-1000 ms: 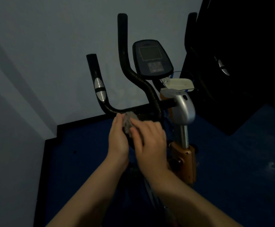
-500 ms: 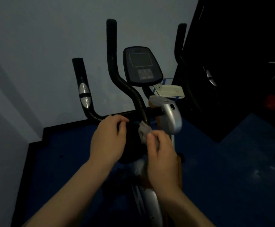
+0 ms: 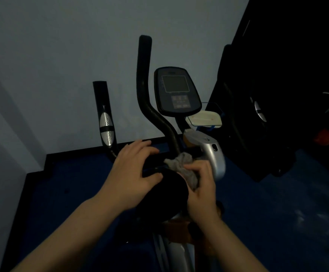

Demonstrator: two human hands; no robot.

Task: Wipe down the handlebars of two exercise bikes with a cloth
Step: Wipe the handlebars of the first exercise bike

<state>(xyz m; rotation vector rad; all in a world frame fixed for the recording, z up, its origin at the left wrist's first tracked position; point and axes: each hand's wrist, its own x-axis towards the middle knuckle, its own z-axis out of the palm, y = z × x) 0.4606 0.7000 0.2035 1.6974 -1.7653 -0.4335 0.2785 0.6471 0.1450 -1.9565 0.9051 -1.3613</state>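
Note:
An exercise bike stands in front of me in a dim room. Its black handlebar [image 3: 148, 99] curves up beside the console [image 3: 176, 91]. A shorter left grip [image 3: 105, 118] carries a silver pulse sensor. My right hand [image 3: 201, 185] grips a crumpled grey cloth [image 3: 185, 167] at the base of the tall handlebar, next to the silver stem cover [image 3: 212, 154]. My left hand [image 3: 134, 171] rests on the black horizontal bar, fingers spread forward and thumb curled under it. The bar beneath both hands is mostly hidden.
A grey wall is close behind the bike, with a black skirting [image 3: 77, 154] and blue floor [image 3: 277, 213]. A white tray [image 3: 204, 118] hangs right of the console. A second dark machine [image 3: 257, 107] with a silver sensor stands at right. Something red [image 3: 325, 136] lies far right.
My right hand has pulled the cloth away to the right, toward the stem. My left hand has stayed on the horizontal bar with its fingers now spread. The view has tilted down.

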